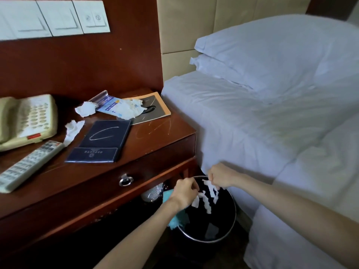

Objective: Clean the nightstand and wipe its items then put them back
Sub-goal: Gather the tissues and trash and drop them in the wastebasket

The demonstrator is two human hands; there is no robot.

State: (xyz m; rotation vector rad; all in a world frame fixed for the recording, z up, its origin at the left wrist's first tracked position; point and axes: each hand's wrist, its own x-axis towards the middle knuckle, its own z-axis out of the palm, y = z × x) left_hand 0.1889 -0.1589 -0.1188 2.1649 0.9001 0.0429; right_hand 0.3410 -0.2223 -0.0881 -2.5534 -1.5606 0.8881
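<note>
Both hands hover over a black waste bin [229, 232] on the floor between nightstand and bed. My left hand [184, 192] and my right hand [220, 175] pinch torn white paper scraps [206, 197] that dangle and fall into the bin. A teal cloth [177, 220] hangs under my left wrist. On the wooden nightstand [155, 136] lie a beige phone [27, 119], a grey remote [29, 165], a dark blue folder [103, 142], an orange-edged booklet [155, 109], a blue leaflet [108, 103] and crumpled tissues [85, 108].
The bed [272, 117] with white sheets and two pillows stands close on the right of the bin. A drawer with a ring pull [125, 180] faces me. A clear plastic item [153, 193] sits under the nightstand. Wall switches [56, 18] are above.
</note>
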